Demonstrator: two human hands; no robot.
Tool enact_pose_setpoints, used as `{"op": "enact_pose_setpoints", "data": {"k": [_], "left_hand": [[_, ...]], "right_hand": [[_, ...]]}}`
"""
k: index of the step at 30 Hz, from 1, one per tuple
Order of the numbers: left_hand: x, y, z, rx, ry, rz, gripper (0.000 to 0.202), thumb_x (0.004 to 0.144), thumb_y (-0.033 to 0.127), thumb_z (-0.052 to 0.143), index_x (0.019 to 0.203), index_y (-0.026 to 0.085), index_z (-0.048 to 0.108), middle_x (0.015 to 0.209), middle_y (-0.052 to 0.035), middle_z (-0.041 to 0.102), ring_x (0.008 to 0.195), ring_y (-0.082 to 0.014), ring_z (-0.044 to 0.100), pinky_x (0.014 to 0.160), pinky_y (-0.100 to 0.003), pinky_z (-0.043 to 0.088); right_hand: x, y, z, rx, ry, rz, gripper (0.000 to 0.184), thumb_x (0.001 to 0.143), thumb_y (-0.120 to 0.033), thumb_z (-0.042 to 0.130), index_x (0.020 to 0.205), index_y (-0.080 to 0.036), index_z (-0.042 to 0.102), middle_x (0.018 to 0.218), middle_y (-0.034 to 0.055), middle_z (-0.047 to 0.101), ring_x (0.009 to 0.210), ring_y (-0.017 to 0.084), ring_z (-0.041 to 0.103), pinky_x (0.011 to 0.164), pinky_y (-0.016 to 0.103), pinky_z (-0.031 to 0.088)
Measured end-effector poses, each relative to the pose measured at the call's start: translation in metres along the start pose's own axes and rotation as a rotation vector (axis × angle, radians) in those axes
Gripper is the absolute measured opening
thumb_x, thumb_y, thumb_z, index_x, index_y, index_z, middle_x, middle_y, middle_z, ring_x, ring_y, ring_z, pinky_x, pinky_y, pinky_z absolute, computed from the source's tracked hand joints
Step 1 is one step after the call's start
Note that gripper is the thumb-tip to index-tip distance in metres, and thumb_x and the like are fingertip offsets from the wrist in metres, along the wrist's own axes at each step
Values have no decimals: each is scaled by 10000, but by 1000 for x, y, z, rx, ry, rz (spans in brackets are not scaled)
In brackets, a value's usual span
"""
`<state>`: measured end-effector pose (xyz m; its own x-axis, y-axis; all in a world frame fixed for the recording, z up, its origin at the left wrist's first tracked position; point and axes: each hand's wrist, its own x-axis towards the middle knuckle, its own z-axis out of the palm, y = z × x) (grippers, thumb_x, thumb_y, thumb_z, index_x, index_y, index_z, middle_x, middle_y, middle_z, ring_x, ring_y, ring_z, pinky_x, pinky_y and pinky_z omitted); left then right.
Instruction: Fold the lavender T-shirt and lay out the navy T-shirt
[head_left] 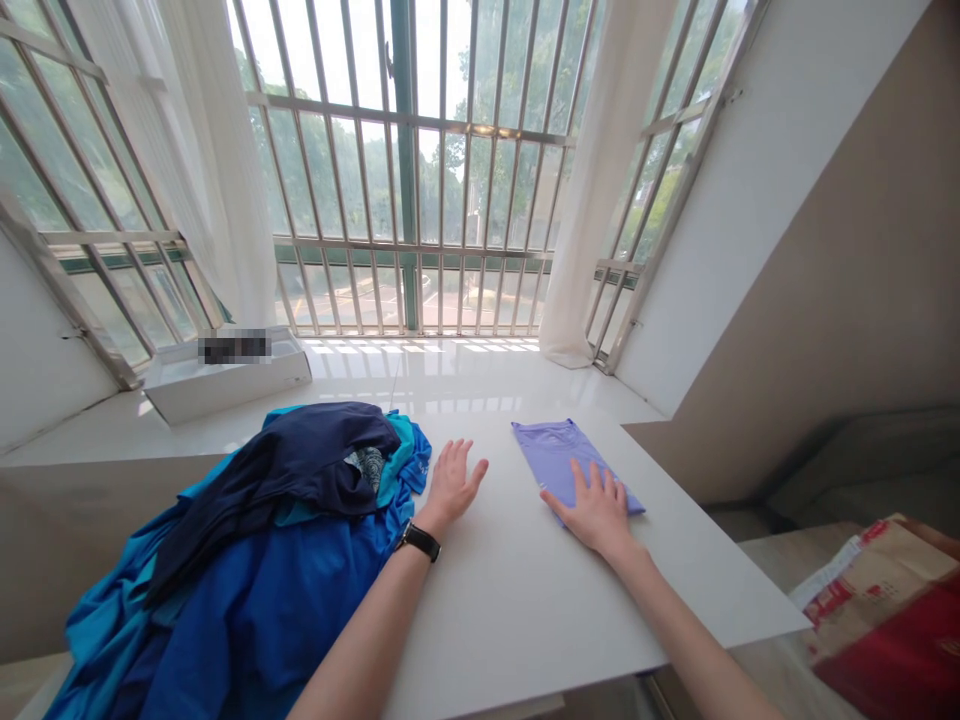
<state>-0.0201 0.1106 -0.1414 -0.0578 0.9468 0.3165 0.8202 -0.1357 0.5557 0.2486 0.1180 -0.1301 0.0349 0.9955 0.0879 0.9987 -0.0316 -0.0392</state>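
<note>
A folded lavender garment (551,452) lies flat on the white table (495,620). Resting on its near part is my right hand (596,508), palm down with the fingers spread. My left hand (453,482) is beside the clothes pile, its fingers apart and nothing in it; a black-strapped watch (420,541) circles that wrist. The heap of loose clothes to its left has a dark navy garment (300,470) on top, with bright blue cloth (262,600) and teal cloth (401,450) under and around it.
On the windowsill (420,385) at the back left stands a shallow white box (232,385). Barred windows (442,180) with white curtains (589,200) rise behind. A red and tan paper bag (892,600) is low at the right, past the table's edge.
</note>
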Motion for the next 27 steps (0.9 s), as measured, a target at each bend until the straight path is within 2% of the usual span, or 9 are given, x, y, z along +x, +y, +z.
{"op": "enact_pose_setpoints", "data": {"k": [6,13,20,27], "left_hand": [[-3,2,0,51,-33,17,614,975,551,386,1428,139,439,1519,-140,410,1460,-284,256,1183,-442,238],[-5,5,-5,54,-49,20,632,971,559,384,1430,128,436,1521,-151,405,1466,-290,242,1190,-440,219],[-7,6,-8,69,-59,33,629,968,562,388,1434,142,434,1524,-135,405,1463,-297,245,1184,-444,232],[-9,6,-9,74,-52,43,647,963,569,383,1432,126,441,1507,-141,426,1466,-300,232,1182,-439,240]], "right_hand": [[45,32,1,-37,-28,5,952,789,-823,340,1537,-237,283,1580,164,287,1427,374,261,1125,568,124],[88,60,6,-40,-35,23,934,799,-811,327,1536,-238,281,1581,156,283,1430,372,252,1128,564,141],[87,76,15,-18,56,55,925,796,-812,331,1514,-228,335,1579,133,299,1451,326,223,1166,486,121],[86,82,17,41,46,155,992,736,-870,336,1500,-239,369,1573,134,307,1449,373,194,1161,487,114]]}}
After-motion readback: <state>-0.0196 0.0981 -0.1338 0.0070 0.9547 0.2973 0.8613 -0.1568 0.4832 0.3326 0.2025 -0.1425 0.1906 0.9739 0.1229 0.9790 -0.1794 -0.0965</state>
